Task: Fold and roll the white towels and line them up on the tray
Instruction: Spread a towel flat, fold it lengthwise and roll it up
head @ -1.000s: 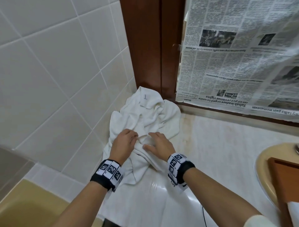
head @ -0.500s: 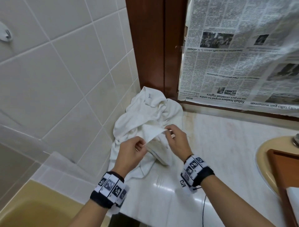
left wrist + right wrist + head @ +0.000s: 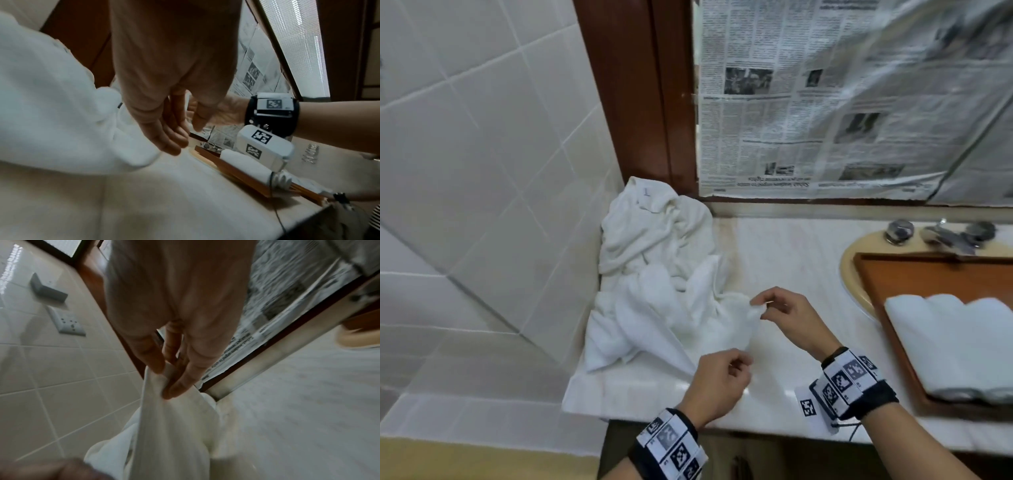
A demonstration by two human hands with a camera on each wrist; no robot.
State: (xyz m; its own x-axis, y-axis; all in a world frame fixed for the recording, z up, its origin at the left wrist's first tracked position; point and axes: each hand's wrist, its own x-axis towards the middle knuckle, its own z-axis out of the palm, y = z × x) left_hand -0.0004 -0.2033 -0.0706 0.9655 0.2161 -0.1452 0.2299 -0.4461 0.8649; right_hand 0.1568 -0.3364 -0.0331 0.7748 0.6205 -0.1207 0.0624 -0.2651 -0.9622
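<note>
- Right hand has its grip pinched on a corner of one towel, thumb and fingertips closed on the cloth and lifting it clear of the tabletop.
- Left hand is curled just nearer the body; it seems to pinch the same towel's near edge, though the left wrist view shows its fingers fairly straight, so that grip is uncertain.
- From the right-hand pinch the towel trails down and left into the pile, heaped in the corner against the tiled wall.
- Right of both hands, the tray lies across the sink with rolled towels already on it; the right hand is nearer to it.
- Next, I judge, the towel must be pulled rightward, free of the pile, and spread flat on the bare tabletop between pile and tray.
</note>
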